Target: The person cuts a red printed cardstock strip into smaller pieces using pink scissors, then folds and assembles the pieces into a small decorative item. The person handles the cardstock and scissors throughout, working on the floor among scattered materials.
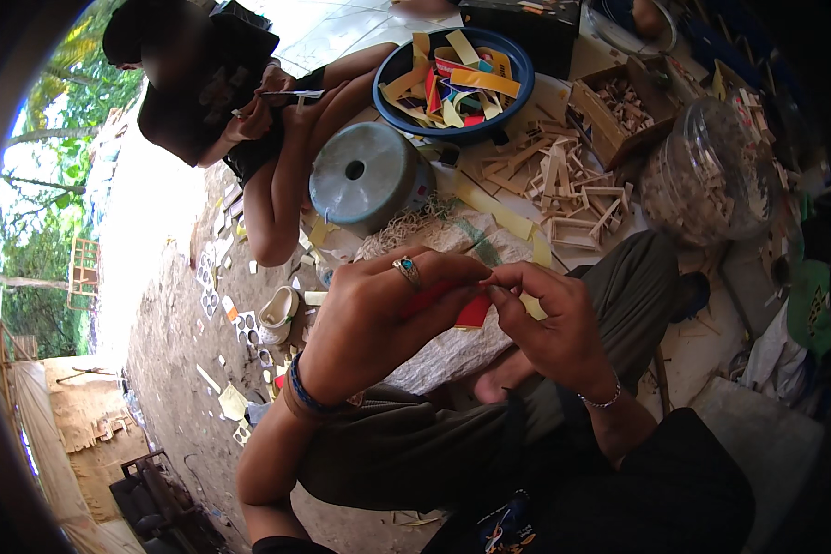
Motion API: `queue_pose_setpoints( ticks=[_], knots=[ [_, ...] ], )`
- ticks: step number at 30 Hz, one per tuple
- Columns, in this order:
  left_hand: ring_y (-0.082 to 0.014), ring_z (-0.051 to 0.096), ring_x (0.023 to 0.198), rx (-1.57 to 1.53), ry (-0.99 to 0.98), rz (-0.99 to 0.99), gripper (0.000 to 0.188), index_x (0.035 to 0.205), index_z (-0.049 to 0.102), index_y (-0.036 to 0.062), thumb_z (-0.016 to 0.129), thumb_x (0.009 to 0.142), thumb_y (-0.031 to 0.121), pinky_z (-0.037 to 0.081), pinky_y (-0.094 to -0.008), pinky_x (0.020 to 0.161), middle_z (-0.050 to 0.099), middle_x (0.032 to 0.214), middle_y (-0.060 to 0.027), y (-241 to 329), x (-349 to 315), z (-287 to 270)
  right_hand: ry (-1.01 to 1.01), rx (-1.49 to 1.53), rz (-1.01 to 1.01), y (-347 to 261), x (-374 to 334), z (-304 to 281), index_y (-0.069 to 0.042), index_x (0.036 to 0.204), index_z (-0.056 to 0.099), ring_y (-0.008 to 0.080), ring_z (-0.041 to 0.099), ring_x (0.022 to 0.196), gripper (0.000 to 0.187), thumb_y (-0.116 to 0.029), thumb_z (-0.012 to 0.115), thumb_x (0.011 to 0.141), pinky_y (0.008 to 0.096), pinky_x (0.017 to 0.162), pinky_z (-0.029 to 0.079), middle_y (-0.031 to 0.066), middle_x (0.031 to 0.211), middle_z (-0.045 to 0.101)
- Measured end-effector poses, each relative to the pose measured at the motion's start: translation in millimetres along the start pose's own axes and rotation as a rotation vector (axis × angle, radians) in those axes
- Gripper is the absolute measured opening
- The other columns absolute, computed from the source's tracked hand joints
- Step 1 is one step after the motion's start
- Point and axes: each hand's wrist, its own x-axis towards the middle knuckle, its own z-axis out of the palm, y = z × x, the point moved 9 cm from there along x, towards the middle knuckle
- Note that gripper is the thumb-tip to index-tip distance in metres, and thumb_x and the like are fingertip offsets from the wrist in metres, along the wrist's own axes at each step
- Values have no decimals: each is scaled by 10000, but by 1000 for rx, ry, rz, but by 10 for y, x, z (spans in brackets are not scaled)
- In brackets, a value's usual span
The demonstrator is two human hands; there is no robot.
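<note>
My left hand (379,319) is closed around a thin red strip (474,312), which looks like card or sheet. Part of the strip is hidden behind my fingers, and its yellow-edged end hangs out below them. Close beside it, my right hand (559,332) pinches with thumb and forefinger at the strip's upper edge, touching my left fingertips. Whether a smaller piece lies in that pinch is too small to tell. Both hands are above my lap, in front of a whitish woven sack (448,355).
Ahead, a blue basin (439,132) holds coloured strips beside an upturned grey tub (365,171). Small wooden frames (563,185) are piled at right, near a wooden box (609,143) and a clear plastic container (706,171). Another person (203,102) sits at far left. A pale shoe (278,314) and scraps litter the ground.
</note>
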Motion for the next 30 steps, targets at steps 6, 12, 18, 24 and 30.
queue_pose_setpoints(
  ticks=[6,12,18,24,30],
  knots=[
    [-303,762,843,29,-13,10,258,1114,740,87,797,863,81,606,-370,729,769,936,-114,-22,-8,8,-23,-19,8,8,-13,12,32,1113,689,103,666,796,170,-45,631,974,270,706,523,87,889,713],
    [-197,771,904,31,-63,-91,263,1124,748,52,816,869,51,603,-305,807,784,997,-88,-119,-43,18,-95,-40,53,36,-34,37,22,1170,686,229,730,882,249,-74,619,950,345,807,562,145,970,723],
    [-142,746,956,-86,-64,-158,252,1119,744,43,819,879,65,586,-286,855,780,1034,-69,-213,-54,14,-79,2,9,-5,-37,7,42,1130,693,146,701,850,201,-28,597,968,287,754,540,109,929,726],
    [-251,782,914,-62,-42,-94,266,1154,746,68,780,890,76,603,-327,790,786,1005,-106,-176,-40,-17,-71,65,37,8,-44,-50,39,1136,706,153,713,872,212,-67,610,980,300,792,553,99,936,738],
    [-225,784,908,-68,-55,-116,267,1157,749,68,780,892,76,603,-320,786,788,991,-107,-173,-53,-3,-60,54,42,0,-44,-80,36,1083,716,150,713,869,179,-90,650,974,295,780,551,97,924,737]
  ],
)
